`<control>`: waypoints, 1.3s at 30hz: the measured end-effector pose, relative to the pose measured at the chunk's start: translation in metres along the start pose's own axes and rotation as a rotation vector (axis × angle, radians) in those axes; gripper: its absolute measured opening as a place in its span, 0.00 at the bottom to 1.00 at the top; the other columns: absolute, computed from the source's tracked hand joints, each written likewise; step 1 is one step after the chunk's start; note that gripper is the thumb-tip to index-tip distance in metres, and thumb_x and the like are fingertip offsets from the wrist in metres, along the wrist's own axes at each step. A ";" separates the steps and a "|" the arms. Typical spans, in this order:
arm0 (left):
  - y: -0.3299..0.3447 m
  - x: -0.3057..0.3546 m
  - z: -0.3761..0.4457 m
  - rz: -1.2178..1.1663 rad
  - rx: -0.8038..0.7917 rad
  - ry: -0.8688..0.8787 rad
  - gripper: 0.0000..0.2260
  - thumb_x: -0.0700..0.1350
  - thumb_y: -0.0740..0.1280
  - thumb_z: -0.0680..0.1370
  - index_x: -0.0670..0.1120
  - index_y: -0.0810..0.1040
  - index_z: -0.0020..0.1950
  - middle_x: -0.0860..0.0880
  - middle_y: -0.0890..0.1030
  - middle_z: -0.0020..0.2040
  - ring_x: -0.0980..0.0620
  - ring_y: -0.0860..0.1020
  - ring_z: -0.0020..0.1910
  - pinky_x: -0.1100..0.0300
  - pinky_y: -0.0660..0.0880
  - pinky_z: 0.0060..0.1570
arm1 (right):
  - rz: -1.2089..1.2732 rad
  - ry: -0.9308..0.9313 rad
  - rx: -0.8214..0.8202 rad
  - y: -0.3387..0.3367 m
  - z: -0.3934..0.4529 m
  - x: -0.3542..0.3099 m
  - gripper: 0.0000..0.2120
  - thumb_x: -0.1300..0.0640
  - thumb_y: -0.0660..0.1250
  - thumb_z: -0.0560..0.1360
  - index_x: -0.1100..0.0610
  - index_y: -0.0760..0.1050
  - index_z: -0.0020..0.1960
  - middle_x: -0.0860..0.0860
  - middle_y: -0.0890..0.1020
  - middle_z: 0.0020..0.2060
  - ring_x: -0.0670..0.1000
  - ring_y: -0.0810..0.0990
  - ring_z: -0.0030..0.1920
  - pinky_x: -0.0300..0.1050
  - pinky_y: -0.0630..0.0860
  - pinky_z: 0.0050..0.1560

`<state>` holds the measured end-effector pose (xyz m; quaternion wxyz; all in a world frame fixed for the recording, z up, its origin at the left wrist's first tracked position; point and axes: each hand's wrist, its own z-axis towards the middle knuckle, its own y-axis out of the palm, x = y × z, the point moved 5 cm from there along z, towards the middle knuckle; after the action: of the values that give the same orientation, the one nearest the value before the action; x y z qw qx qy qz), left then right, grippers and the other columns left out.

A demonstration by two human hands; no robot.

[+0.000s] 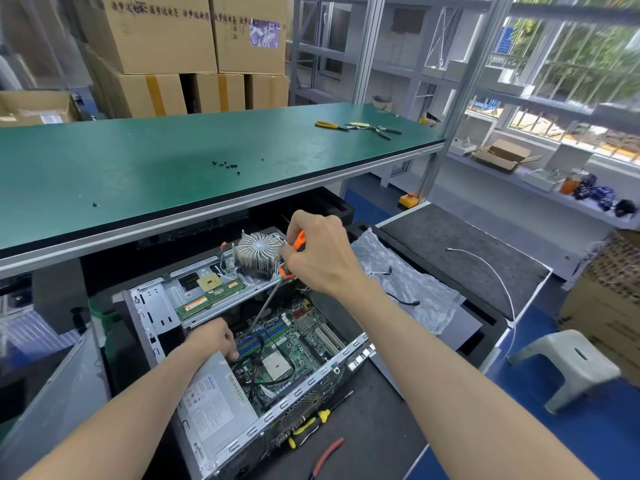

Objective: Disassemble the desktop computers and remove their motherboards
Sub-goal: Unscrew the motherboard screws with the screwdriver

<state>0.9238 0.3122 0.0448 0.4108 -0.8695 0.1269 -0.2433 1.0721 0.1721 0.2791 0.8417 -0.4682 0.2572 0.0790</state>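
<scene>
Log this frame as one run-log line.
right hand: grips screwdriver, tip down at motherboard | left hand: at cables by power supply | motherboard: in case

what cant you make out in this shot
Head view only:
- Screwdriver tip: lost among the motherboard parts, too small.
- Left hand fingertips: tucked behind cables beside the power supply.
- Screwdriver handle: mostly covered by the right hand.

Two bare forearms enter from six o'clock — no sleeves, gloves, watch or rings show on the left hand (214, 337) or right hand (320, 252)
</scene>
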 end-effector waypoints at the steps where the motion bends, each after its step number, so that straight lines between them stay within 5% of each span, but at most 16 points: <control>1: 0.000 -0.001 0.001 -0.055 0.010 -0.004 0.05 0.39 0.73 0.74 0.45 0.85 0.39 0.51 0.86 0.39 0.54 0.83 0.43 0.61 0.78 0.42 | -0.030 0.003 0.014 -0.004 0.001 0.001 0.07 0.61 0.69 0.69 0.54 0.71 0.38 0.48 0.73 0.28 0.55 0.72 0.35 0.48 0.72 0.39; 7: 0.002 0.008 -0.001 -0.359 -0.107 0.074 0.08 0.34 0.66 0.80 0.39 0.82 0.43 0.44 0.86 0.39 0.50 0.84 0.40 0.53 0.81 0.46 | -0.180 0.015 0.052 -0.015 0.000 0.009 0.03 0.61 0.65 0.69 0.58 0.71 0.41 0.52 0.75 0.31 0.59 0.74 0.38 0.54 0.76 0.42; 11: -0.006 0.040 -0.010 -0.107 -0.117 0.230 0.12 0.47 0.66 0.82 0.46 0.78 0.40 0.54 0.84 0.38 0.61 0.76 0.32 0.61 0.69 0.34 | -0.250 0.019 0.025 -0.011 -0.002 0.012 0.04 0.61 0.64 0.70 0.59 0.71 0.44 0.54 0.76 0.34 0.59 0.75 0.38 0.57 0.77 0.44; 16: -0.016 0.082 -0.025 0.164 0.073 0.294 0.15 0.53 0.65 0.82 0.46 0.77 0.38 0.49 0.82 0.39 0.50 0.80 0.39 0.51 0.79 0.48 | -0.277 0.051 0.004 -0.009 -0.001 0.018 0.05 0.61 0.64 0.70 0.60 0.70 0.45 0.55 0.76 0.36 0.60 0.75 0.39 0.58 0.77 0.45; 19: -0.020 0.096 -0.034 -0.364 0.173 0.313 0.16 0.48 0.63 0.83 0.42 0.78 0.38 0.49 0.83 0.33 0.53 0.79 0.30 0.58 0.78 0.33 | -0.275 0.051 0.004 -0.011 0.000 0.019 0.05 0.61 0.65 0.70 0.60 0.70 0.45 0.55 0.76 0.36 0.60 0.75 0.39 0.57 0.77 0.44; 23: 0.004 0.098 -0.034 -1.744 -0.240 0.268 0.11 0.38 0.60 0.77 0.46 0.66 0.35 0.51 0.65 0.26 0.56 0.59 0.23 0.66 0.55 0.16 | -0.293 0.052 0.017 -0.013 -0.001 0.023 0.05 0.61 0.65 0.70 0.61 0.71 0.44 0.55 0.76 0.35 0.60 0.75 0.38 0.56 0.77 0.41; 26: 0.015 0.095 -0.024 -2.026 -0.266 0.273 0.12 0.39 0.56 0.73 0.49 0.61 0.31 0.52 0.59 0.25 0.57 0.52 0.23 0.65 0.50 0.16 | -0.298 0.052 0.005 -0.013 -0.002 0.026 0.05 0.62 0.65 0.70 0.61 0.71 0.44 0.56 0.77 0.34 0.60 0.76 0.38 0.57 0.77 0.41; 28: 0.019 0.096 -0.017 -1.967 -0.179 0.243 0.14 0.40 0.56 0.74 0.49 0.60 0.28 0.52 0.58 0.24 0.56 0.51 0.23 0.65 0.49 0.18 | -0.297 0.057 0.001 -0.013 -0.001 0.028 0.05 0.62 0.65 0.70 0.62 0.71 0.44 0.56 0.77 0.35 0.60 0.76 0.38 0.57 0.77 0.41; 32: 0.015 0.090 -0.002 -1.484 0.148 0.194 0.15 0.42 0.63 0.78 0.45 0.69 0.30 0.51 0.59 0.24 0.54 0.53 0.22 0.64 0.52 0.21 | -0.292 0.066 -0.018 -0.010 -0.001 0.032 0.05 0.61 0.64 0.70 0.61 0.71 0.44 0.56 0.77 0.35 0.60 0.76 0.38 0.56 0.77 0.40; 35: 0.006 0.090 0.001 -1.167 0.332 0.279 0.07 0.44 0.72 0.77 0.47 0.85 0.40 0.54 0.70 0.23 0.56 0.62 0.20 0.64 0.60 0.24 | -0.286 0.056 -0.027 -0.008 -0.001 0.033 0.05 0.61 0.64 0.70 0.61 0.71 0.43 0.55 0.76 0.34 0.59 0.76 0.37 0.53 0.76 0.37; 39: 0.001 0.100 -0.002 -1.036 0.364 0.427 0.06 0.45 0.77 0.73 0.57 0.88 0.45 0.53 0.86 0.38 0.57 0.78 0.34 0.62 0.76 0.43 | -0.281 0.056 -0.032 -0.005 -0.001 0.036 0.04 0.61 0.65 0.70 0.61 0.71 0.43 0.55 0.76 0.34 0.58 0.76 0.37 0.53 0.76 0.38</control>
<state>1.0074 0.2687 0.0771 0.3464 -0.6654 -0.2782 -0.5999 1.1042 0.1646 0.2643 0.8293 -0.5149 0.2114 -0.0487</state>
